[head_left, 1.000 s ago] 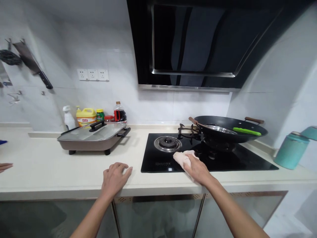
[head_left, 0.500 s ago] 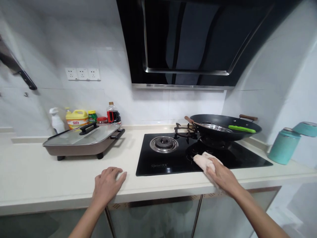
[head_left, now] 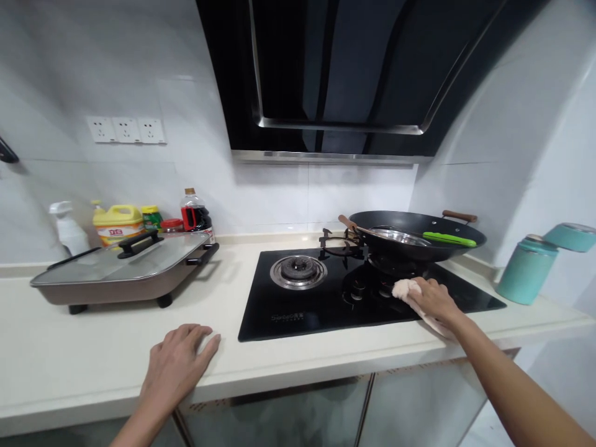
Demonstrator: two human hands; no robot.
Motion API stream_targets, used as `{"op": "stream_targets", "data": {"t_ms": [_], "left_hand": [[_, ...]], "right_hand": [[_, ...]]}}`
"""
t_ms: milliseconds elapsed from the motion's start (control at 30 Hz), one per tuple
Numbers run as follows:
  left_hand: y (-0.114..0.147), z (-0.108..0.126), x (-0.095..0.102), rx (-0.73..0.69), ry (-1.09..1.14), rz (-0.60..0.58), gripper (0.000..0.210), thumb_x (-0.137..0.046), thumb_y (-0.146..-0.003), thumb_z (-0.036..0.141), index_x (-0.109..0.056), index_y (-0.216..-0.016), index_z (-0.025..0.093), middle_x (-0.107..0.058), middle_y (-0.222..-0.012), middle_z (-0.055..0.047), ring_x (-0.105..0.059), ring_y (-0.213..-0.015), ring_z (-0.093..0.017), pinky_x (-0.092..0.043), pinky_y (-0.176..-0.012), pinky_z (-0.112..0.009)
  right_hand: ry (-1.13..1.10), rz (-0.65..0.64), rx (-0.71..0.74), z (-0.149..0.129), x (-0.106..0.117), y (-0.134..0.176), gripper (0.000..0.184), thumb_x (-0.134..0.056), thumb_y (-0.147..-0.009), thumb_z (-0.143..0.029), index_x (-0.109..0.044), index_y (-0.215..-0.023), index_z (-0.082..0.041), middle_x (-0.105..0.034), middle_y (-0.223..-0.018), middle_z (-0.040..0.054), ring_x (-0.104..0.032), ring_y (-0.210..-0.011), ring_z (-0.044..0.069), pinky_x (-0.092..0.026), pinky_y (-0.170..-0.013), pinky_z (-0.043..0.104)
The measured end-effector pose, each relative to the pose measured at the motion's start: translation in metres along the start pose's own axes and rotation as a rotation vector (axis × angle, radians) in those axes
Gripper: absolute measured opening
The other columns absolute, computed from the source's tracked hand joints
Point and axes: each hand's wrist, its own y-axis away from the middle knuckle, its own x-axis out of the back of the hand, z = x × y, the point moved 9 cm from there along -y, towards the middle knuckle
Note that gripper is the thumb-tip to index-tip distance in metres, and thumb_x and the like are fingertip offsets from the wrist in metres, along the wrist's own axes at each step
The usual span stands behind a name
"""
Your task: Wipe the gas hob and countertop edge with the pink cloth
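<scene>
My right hand (head_left: 434, 299) grips a pale cloth (head_left: 410, 290) and presses it on the black glass gas stove (head_left: 321, 313), just right of the control knobs (head_left: 357, 290). Part of the cloth trails toward the counter's front edge. Behind that hand, a large black wok (head_left: 395, 251) sits over the right burner, with a green-handled utensil (head_left: 449, 239) and a wooden handle at its rim. My left hand (head_left: 179, 357) rests on the cream counter (head_left: 261, 360) left of the stove, fingers apart, holding nothing. A bare left burner (head_left: 298, 271) shows its metal ring.
On the left stands a lidded electric pan (head_left: 125, 267). Behind it are a white spray bottle (head_left: 69, 230), a yellow jug (head_left: 118, 225) and a dark sauce bottle (head_left: 195, 214). A teal canister (head_left: 527, 270) is at the right; a range hood (head_left: 335, 74) hangs above. A loose pan support (head_left: 339, 242) lies behind the knobs.
My right hand has slid the cloth to the right across the stove, uncovering the knobs. My left hand stays on the counter. The view has shifted somewhat to the right.
</scene>
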Motion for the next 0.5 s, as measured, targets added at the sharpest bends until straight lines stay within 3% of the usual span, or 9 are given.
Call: {"op": "stream_targets", "data": {"t_ms": [100,233,367,500], "left_hand": [[-0.001,0.000,0.000,-0.007,0.000,0.006,0.052,-0.040,-0.091,0.060,-0.078,-0.105,0.026,-0.072,-0.123,-0.011,-0.061,-0.119,-0.035,-0.046,-0.093,-0.047],[-0.001,-0.002,-0.001,-0.009,-0.007,0.018,0.049,-0.041,-0.091,0.059,-0.077,-0.100,0.028,-0.073,-0.119,-0.009,-0.062,-0.115,-0.034,-0.046,-0.090,-0.044],[-0.001,-0.004,-0.002,-0.023,-0.004,0.045,0.045,-0.044,-0.091,0.058,-0.077,-0.099,0.028,-0.074,-0.117,-0.008,-0.062,-0.112,-0.033,-0.046,-0.089,-0.043],[-0.002,-0.005,-0.004,-0.022,-0.005,0.033,0.045,-0.044,-0.091,0.059,-0.077,-0.098,0.028,-0.074,-0.115,-0.008,-0.062,-0.110,-0.032,-0.046,-0.089,-0.043]], "right_hand": [[-0.008,-0.004,-0.030,-0.004,-0.003,-0.024,0.051,-0.037,-0.098,-0.045,-0.062,-0.134,-0.018,-0.064,-0.121,0.0202,-0.063,-0.110,0.036,-0.047,-0.094,0.048],[-0.058,-0.040,0.050,-0.029,-0.012,-0.054,0.049,-0.043,-0.097,-0.048,-0.065,-0.128,-0.017,-0.066,-0.119,0.0211,-0.064,-0.110,0.035,-0.048,-0.093,0.046],[-0.137,-0.112,0.166,-0.051,-0.017,-0.075,0.047,-0.049,-0.095,-0.052,-0.070,-0.121,-0.020,-0.070,-0.116,0.0158,-0.068,-0.104,0.030,-0.050,-0.090,0.040],[-0.201,-0.125,0.275,-0.065,-0.013,-0.086,0.035,-0.058,-0.090,-0.049,-0.074,-0.107,-0.023,-0.073,-0.100,0.0078,-0.068,-0.092,0.025,-0.052,-0.086,0.036]]}}
